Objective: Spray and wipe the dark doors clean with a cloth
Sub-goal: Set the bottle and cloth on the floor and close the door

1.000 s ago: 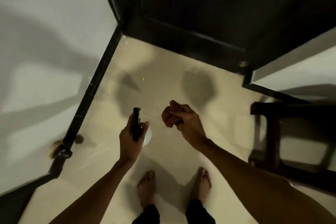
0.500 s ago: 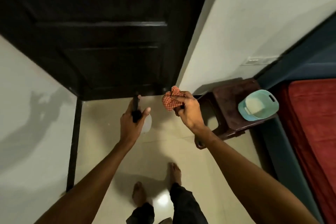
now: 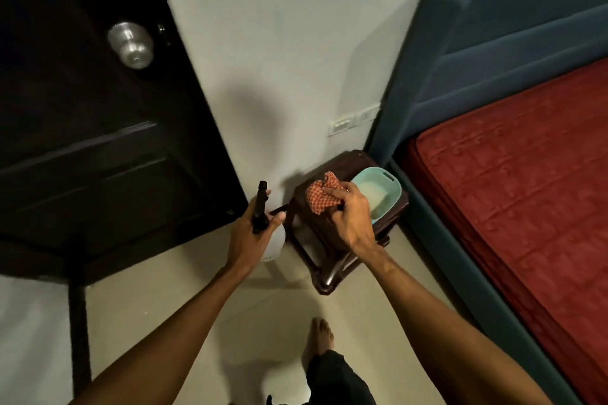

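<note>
While left hand (image 3: 247,235) grips spray bottle (image 3: 275,242), right hand (image 3: 353,219) clutches cloth (image 3: 318,196); dark door (image 3: 82,115) at left

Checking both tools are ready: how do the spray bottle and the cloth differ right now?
The spray bottle is rigid, white-bodied with a black head; the cloth is soft, crumpled and red-checked. The left hand grips the bottle by its neck; the right hand bunches the cloth in its fingers. Both are held up, neither touching the dark door.
</note>
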Demonstrator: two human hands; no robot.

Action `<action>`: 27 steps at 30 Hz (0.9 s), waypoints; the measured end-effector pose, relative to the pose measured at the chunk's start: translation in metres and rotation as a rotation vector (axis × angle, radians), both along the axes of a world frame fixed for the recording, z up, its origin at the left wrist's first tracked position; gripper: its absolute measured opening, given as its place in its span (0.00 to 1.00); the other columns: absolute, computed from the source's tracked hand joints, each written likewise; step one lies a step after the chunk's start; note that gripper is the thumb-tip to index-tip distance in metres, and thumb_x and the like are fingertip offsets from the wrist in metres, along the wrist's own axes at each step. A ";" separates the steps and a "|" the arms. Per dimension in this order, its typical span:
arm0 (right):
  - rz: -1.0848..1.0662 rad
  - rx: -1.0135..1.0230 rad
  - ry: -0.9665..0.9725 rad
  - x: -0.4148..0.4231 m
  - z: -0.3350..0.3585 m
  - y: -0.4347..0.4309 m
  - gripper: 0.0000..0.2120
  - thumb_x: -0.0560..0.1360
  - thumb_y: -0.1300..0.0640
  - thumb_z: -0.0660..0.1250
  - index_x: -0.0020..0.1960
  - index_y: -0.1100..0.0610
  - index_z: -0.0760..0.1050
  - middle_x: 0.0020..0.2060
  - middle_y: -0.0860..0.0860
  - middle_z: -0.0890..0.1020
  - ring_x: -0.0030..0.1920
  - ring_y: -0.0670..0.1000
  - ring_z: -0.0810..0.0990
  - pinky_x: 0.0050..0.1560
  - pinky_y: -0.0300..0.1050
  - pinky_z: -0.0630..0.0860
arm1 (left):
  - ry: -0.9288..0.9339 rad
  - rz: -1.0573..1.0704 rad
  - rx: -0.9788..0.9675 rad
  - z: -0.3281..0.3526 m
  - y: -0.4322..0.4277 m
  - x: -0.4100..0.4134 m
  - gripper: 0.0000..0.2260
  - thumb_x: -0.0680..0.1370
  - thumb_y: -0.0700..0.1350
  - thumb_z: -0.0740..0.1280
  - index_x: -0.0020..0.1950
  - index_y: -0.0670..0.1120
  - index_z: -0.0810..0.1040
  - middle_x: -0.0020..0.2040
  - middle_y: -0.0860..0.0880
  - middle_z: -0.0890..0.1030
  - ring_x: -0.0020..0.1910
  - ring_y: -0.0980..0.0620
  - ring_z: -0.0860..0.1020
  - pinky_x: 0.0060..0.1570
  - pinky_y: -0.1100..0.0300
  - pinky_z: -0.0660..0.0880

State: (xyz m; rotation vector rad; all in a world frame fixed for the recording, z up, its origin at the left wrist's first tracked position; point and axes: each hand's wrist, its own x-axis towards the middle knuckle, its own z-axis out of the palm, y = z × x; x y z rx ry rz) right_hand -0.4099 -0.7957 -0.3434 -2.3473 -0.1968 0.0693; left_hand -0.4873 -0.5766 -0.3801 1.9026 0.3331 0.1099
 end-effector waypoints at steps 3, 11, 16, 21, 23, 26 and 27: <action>-0.089 -0.003 0.055 0.026 -0.013 -0.039 0.26 0.69 0.72 0.71 0.64 0.56 0.82 0.65 0.55 0.77 0.66 0.54 0.74 0.73 0.46 0.68 | 0.000 -0.034 -0.007 0.001 -0.032 0.042 0.31 0.74 0.64 0.72 0.76 0.57 0.73 0.51 0.62 0.83 0.54 0.67 0.80 0.60 0.62 0.73; -0.325 0.027 0.224 0.084 -0.076 -0.092 0.24 0.74 0.67 0.72 0.68 0.54 0.78 0.72 0.53 0.72 0.73 0.56 0.70 0.72 0.50 0.70 | 0.086 -0.130 -0.073 -0.057 -0.074 0.143 0.24 0.76 0.56 0.76 0.70 0.61 0.74 0.50 0.59 0.84 0.64 0.52 0.81 0.69 0.47 0.74; -0.406 0.018 0.305 0.118 -0.134 -0.094 0.23 0.75 0.64 0.74 0.68 0.53 0.78 0.72 0.52 0.71 0.72 0.56 0.70 0.71 0.55 0.73 | 0.150 -0.210 -0.099 -0.114 -0.086 0.195 0.30 0.74 0.64 0.75 0.73 0.56 0.73 0.54 0.62 0.84 0.64 0.55 0.79 0.67 0.51 0.73; -0.443 0.027 0.311 0.152 -0.199 -0.088 0.22 0.76 0.66 0.69 0.68 0.53 0.77 0.70 0.55 0.71 0.70 0.59 0.72 0.71 0.58 0.71 | 0.175 -0.276 -0.086 -0.181 -0.091 0.240 0.28 0.74 0.65 0.73 0.71 0.60 0.69 0.58 0.50 0.86 0.59 0.71 0.76 0.68 0.56 0.71; -0.442 -0.038 0.341 0.163 -0.220 -0.085 0.23 0.77 0.67 0.67 0.71 0.56 0.75 0.74 0.57 0.67 0.73 0.60 0.67 0.76 0.57 0.64 | 0.184 -0.286 -0.093 -0.204 -0.094 0.254 0.31 0.74 0.64 0.74 0.74 0.57 0.70 0.60 0.49 0.86 0.61 0.70 0.77 0.67 0.65 0.70; -0.426 -0.118 0.428 0.173 -0.250 -0.082 0.25 0.77 0.66 0.64 0.74 0.56 0.71 0.79 0.58 0.59 0.76 0.62 0.62 0.80 0.56 0.56 | 0.159 -0.309 -0.113 -0.223 -0.103 0.273 0.30 0.78 0.49 0.75 0.78 0.46 0.70 0.62 0.44 0.85 0.60 0.74 0.77 0.58 0.79 0.68; -0.404 -0.139 0.465 0.175 -0.260 -0.082 0.26 0.78 0.66 0.64 0.75 0.55 0.70 0.80 0.58 0.56 0.77 0.64 0.61 0.80 0.56 0.54 | 0.147 -0.320 -0.109 -0.228 -0.106 0.278 0.30 0.79 0.46 0.75 0.78 0.45 0.69 0.63 0.44 0.84 0.60 0.73 0.77 0.58 0.80 0.68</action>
